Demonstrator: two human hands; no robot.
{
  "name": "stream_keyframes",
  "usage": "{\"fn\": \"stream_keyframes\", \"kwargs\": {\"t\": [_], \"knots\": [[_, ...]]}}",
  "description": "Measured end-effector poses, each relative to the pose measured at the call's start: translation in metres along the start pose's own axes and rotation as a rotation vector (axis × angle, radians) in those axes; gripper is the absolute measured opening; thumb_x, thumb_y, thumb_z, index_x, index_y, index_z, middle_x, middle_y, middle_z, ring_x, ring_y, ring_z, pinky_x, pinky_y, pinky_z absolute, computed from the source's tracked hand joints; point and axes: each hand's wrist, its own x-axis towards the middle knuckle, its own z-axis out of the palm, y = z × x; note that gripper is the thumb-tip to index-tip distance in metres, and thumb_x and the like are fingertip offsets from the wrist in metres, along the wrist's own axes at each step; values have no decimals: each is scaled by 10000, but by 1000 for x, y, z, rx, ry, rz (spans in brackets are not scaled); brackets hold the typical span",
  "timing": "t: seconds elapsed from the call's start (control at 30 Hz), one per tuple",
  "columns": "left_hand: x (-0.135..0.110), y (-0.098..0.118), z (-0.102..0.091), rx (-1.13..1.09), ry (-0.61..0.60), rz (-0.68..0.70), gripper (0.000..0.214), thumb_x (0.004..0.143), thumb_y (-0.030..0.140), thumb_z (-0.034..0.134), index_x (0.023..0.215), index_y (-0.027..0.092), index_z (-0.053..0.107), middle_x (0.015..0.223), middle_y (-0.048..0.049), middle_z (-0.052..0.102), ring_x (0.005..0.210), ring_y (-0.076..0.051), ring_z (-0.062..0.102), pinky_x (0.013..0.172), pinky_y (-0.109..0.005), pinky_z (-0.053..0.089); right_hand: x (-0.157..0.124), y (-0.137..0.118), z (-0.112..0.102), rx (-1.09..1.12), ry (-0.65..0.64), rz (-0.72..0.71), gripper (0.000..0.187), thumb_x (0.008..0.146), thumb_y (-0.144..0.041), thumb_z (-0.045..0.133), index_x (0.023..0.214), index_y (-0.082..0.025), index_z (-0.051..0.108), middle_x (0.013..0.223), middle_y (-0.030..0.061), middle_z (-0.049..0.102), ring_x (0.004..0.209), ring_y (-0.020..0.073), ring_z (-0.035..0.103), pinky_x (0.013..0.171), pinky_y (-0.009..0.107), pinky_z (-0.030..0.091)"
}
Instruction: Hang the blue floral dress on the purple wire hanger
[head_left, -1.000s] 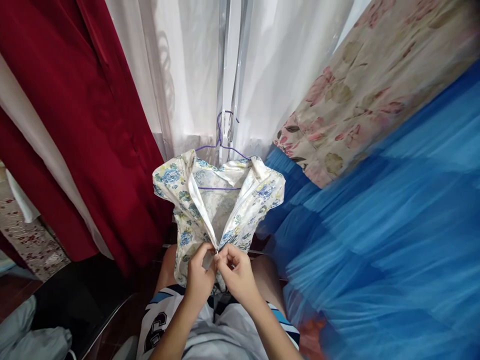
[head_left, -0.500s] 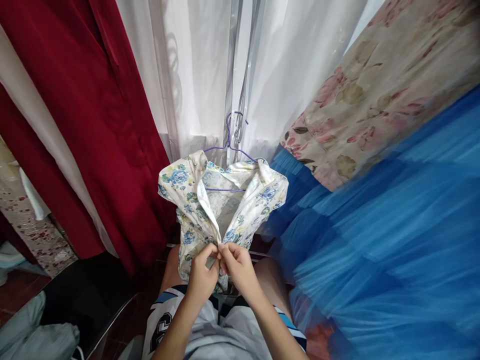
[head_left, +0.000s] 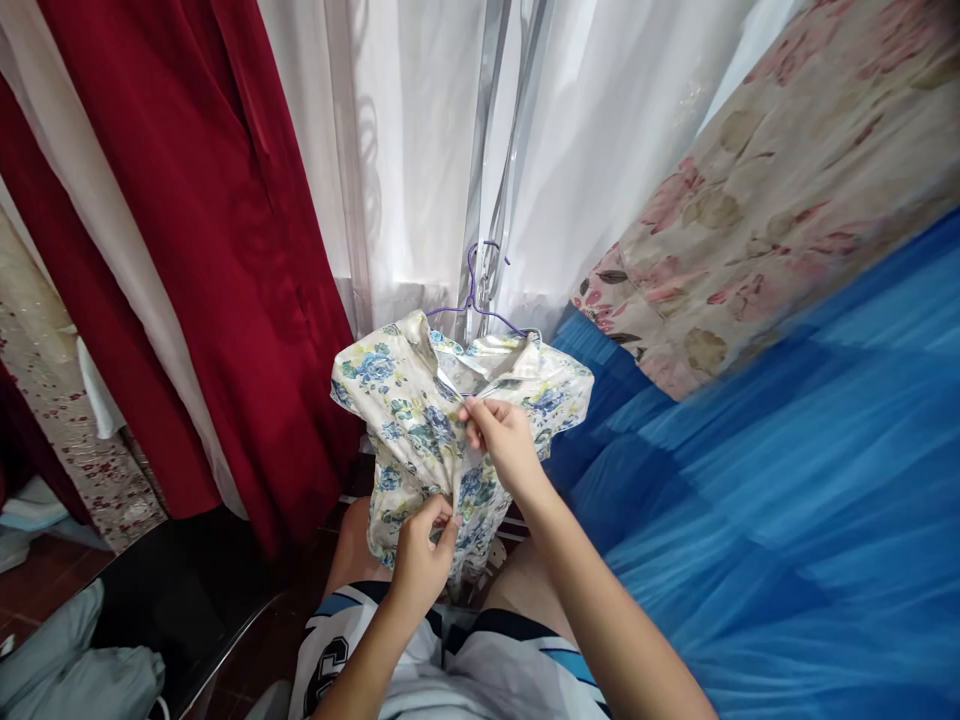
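Observation:
A small white dress with blue and yellow flowers (head_left: 390, 400) hangs on a purple wire hanger (head_left: 474, 290) hooked on a metal rail in front of me. My left hand (head_left: 421, 560) pinches the dress low down, at the bottom of its middle seam. My right hand (head_left: 506, 440) is higher, pinching the seam near the neckline, where the opening is drawn together.
A dark red curtain (head_left: 187, 230) hangs at the left and a white sheer curtain (head_left: 420, 150) behind the dress. A large blue tulle garment (head_left: 787, 480) fills the right, with a floral fabric (head_left: 765, 190) above it. A black surface (head_left: 172, 590) lies at lower left.
My right hand has risen from the bottom of the seam to near the neckline, and the dress's open slit has closed behind it. My left hand stayed low on the dress.

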Motion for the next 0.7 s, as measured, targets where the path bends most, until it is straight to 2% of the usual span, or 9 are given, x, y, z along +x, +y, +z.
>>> {"fn": "stream_keyframes", "kwargs": {"t": [0.13, 0.23, 0.37, 0.47, 0.57, 0.63, 0.7], "knots": [[3, -1, 6, 22, -23, 20, 179, 920, 246, 523, 754, 188, 491, 746, -4, 586, 740, -155, 561, 692, -232, 399, 38, -29, -3, 76, 66, -74, 318, 815, -432, 625, 661, -154, 627, 397, -40, 486, 367, 74, 328, 404, 227, 225], [1, -6, 12, 19, -60, 12, 181, 914, 239, 527, 744, 187, 492, 742, -5, 599, 733, -158, 578, 700, -242, 408, 55, -44, -5, 147, 123, -118, 312, 787, -428, 660, 649, -150, 622, 406, -43, 480, 367, 62, 302, 393, 220, 195], [0, -14, 13, 0, -84, 6, 159, 918, 240, 530, 769, 186, 533, 767, -15, 627, 765, -171, 604, 729, -261, 433, 55, -52, -6, 127, 113, -154, 328, 829, -437, 640, 671, -150, 630, 416, -42, 484, 372, 65, 327, 395, 213, 218], [14, -9, 0, -13, -70, 45, 77, 907, 242, 567, 881, 188, 614, 824, -24, 653, 816, -181, 623, 779, -282, 454, 44, -50, -6, 45, 93, -240, 324, 890, -440, 595, 733, -160, 642, 426, -47, 496, 385, 77, 377, 420, 213, 273], [45, 16, -23, -21, 49, 151, 194, 911, 267, 596, 1091, 205, 635, 768, -1, 617, 780, -170, 614, 818, -301, 466, 31, -48, -6, -15, 72, -275, 326, 919, -442, 573, 754, -169, 636, 427, -50, 499, 385, 85, 387, 434, 223, 293], [72, 46, -41, -46, 142, 277, 316, 925, 285, 591, 1234, 219, 593, 738, 13, 581, 759, -162, 604, 844, -312, 476, 24, -48, -6, -53, 61, -281, 325, 930, -435, 565, 751, -171, 628, 436, -47, 504, 395, 91, 409, 443, 228, 304], [100, 80, -58, -70, 180, 420, 428, 957, 291, 546, 1379, 234, 504, 741, 11, 586, 755, -159, 611, 833, -311, 495, 18, -50, -5, -83, 51, -295, 327, 940, -433, 557, 753, -173, 621, 445, -44, 510, 403, 96, 427, 451, 230, 314]]}}
